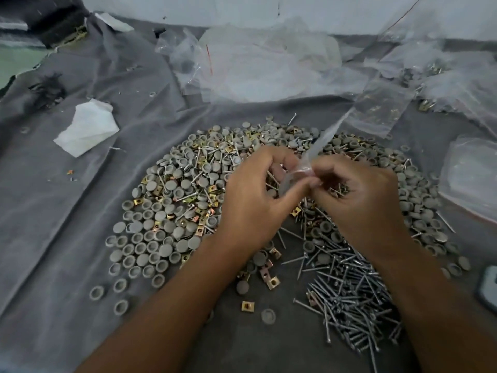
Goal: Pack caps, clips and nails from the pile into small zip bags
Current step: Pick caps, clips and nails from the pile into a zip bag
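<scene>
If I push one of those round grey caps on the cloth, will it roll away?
Probably not far. The grey caps look like shallow cups lying flat, open side up or down, so one would likely slide rather than roll. The grey cloth is soft and wrinkled, which should slow it. They look small and plastic, so probably very light.

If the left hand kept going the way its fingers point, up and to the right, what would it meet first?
Most likely the small zip bag that the left hand already pinches, and just behind it the fingers of the right hand. Depth there is unclear.
</scene>
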